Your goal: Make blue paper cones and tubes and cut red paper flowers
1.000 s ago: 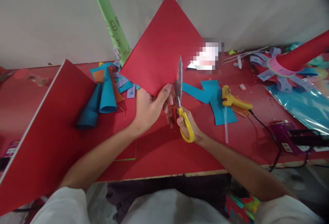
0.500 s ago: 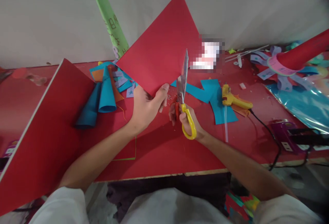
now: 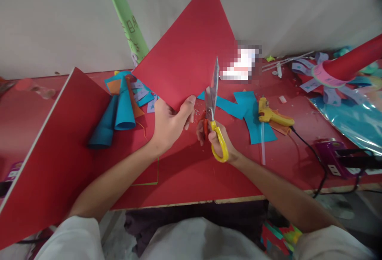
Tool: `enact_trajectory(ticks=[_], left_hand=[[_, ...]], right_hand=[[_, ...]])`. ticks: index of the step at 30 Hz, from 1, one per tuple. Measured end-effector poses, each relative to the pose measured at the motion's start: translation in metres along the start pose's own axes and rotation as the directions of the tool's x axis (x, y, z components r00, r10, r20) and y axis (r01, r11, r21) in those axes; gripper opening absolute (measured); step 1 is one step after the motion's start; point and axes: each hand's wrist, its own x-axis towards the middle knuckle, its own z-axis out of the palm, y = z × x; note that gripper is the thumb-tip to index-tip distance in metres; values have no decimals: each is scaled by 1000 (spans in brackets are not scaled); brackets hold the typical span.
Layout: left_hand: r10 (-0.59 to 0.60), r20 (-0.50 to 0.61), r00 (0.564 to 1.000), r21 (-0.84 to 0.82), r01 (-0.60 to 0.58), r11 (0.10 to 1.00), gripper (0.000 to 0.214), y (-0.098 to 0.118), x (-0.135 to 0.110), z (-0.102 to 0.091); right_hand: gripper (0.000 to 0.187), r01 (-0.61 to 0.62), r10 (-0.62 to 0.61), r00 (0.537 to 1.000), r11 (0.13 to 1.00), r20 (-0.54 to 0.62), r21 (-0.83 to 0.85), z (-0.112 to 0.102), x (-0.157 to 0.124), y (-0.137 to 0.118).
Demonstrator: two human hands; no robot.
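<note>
My left hand (image 3: 173,123) is closed on the lower corner of a red paper sheet (image 3: 191,49), thumb in front and the other fingers partly hidden behind. The sheet is held up at a tilt above the table. My right hand (image 3: 219,136) grips a pair of scissors (image 3: 212,97) with one yellow and one red handle. Their blades are parted and point upward beside the sheet's lower right edge; I cannot tell whether they touch the paper. Blue paper pieces (image 3: 252,119) lie beyond the scissors on the right.
A yellow glue gun (image 3: 274,115) with a black cord lies at the right, near a purple box (image 3: 332,156). Blue paper cones (image 3: 124,111) stand left beside a large red board (image 3: 56,144). A green decorated tube (image 3: 127,21) leans on the wall. The red table's front edge (image 3: 191,203) is close to me.
The red sheet has tilted slightly, its top corner now a bit higher and its left corner further left. My hands and the scissors have hardly moved.
</note>
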Motion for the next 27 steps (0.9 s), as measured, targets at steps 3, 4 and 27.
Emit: enact_trajectory(ticks=[3,4,27], left_hand=[[-4,20,1000,-7,5,1000,50,0,-1,0],[-5,24,1000,-8,5,1000,50,0,-1,0],[-31,155,987,-144,54,988,35,-24,23,-18]], right_hand=[[65,-4,4,1000,1000,6,2,1,1,-3],[66,-8,8,1000,1000,8,0,1,1,-4],[65,7,-22,995,989,-95,-151,-3,2,0]])
